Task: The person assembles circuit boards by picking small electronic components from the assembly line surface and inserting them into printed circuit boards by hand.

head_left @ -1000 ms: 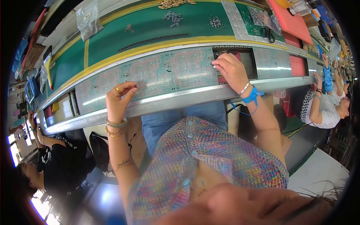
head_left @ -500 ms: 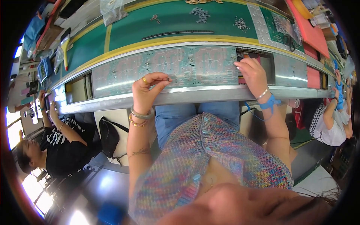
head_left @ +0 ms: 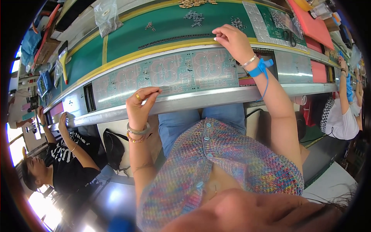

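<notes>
A long green printed circuit board [head_left: 174,71] with printed circles lies in the metal rail in front of me. My left hand [head_left: 140,105] is over the board's near edge, thumb and forefinger pinched together. A tiny dark bit shows at those fingertips, too small to name. My right hand [head_left: 236,43] reaches across the rail to the green mat, its fingers curled and close together. Its fingertips are just beyond the right end of a black strip of small parts [head_left: 174,39]; whether they hold anything is hidden. A blue wrist strap [head_left: 260,68] circles my right wrist.
Piles of small grey parts [head_left: 194,18], silvery parts [head_left: 237,23] and tan parts [head_left: 197,3] lie on the green mat [head_left: 127,36]. A clear plastic bag [head_left: 107,18] sits at back left. Scissors [head_left: 289,38] lie at right. Co-workers sit at both sides.
My right hand has moved from the board's right end, away from me and left, over the mat. My left hand stays pinched and has shifted slightly left and nearer. The view has turned a little.
</notes>
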`<act>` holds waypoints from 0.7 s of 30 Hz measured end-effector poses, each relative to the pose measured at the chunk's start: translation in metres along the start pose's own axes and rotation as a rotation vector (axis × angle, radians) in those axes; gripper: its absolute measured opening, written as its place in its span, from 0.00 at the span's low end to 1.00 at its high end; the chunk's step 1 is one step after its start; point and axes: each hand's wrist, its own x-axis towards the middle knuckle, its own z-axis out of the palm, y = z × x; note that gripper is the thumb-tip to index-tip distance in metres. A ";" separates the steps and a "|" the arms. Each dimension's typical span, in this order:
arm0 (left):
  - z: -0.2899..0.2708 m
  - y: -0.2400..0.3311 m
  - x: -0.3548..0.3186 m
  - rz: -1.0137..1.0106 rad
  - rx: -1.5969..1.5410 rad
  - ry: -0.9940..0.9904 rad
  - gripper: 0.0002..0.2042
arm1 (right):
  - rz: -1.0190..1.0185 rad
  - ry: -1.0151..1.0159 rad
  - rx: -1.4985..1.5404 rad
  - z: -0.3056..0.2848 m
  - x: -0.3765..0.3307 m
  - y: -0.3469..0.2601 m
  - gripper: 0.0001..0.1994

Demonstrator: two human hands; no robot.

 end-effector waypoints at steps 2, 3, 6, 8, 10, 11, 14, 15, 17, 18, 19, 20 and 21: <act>-0.009 0.000 -0.002 -0.026 0.069 0.022 0.07 | -0.020 -0.005 -0.043 0.005 0.007 0.006 0.08; -0.013 0.000 -0.004 -0.052 0.136 0.040 0.07 | -0.036 -0.009 -0.087 0.008 0.010 0.007 0.08; -0.024 -0.004 -0.002 -0.133 0.161 0.094 0.06 | -0.049 -0.027 -0.095 0.013 0.015 0.007 0.05; -0.028 -0.007 0.003 -0.163 0.189 0.110 0.06 | -0.070 -0.018 -0.106 0.012 0.015 0.009 0.05; -0.033 -0.016 0.010 -0.189 0.208 0.122 0.06 | -0.069 -0.008 -0.117 0.010 0.014 0.011 0.04; -0.035 -0.019 0.013 -0.193 0.219 0.129 0.06 | -0.073 -0.009 -0.105 0.009 0.013 0.009 0.04; -0.036 -0.023 0.021 -0.052 0.417 0.112 0.06 | -0.026 -0.009 -0.096 0.002 0.007 -0.003 0.05; -0.036 -0.024 0.025 -0.055 0.420 0.113 0.06 | -0.027 -0.012 -0.092 0.000 0.004 -0.008 0.05; -0.034 -0.023 0.035 0.258 0.609 0.010 0.07 | -0.074 0.044 0.005 -0.003 -0.002 -0.017 0.04; -0.031 -0.024 0.037 0.258 0.608 0.007 0.07 | -0.071 0.045 0.004 -0.004 -0.007 -0.020 0.04; -0.028 -0.024 0.039 0.217 0.603 0.008 0.07 | -0.065 0.037 0.035 -0.005 -0.010 -0.022 0.04; -0.026 -0.025 0.041 0.177 0.597 0.005 0.07 | -0.057 0.032 0.065 -0.006 -0.014 -0.024 0.04; -0.026 -0.026 0.042 0.179 0.596 0.001 0.07 | -0.052 0.034 0.064 -0.006 -0.017 -0.024 0.04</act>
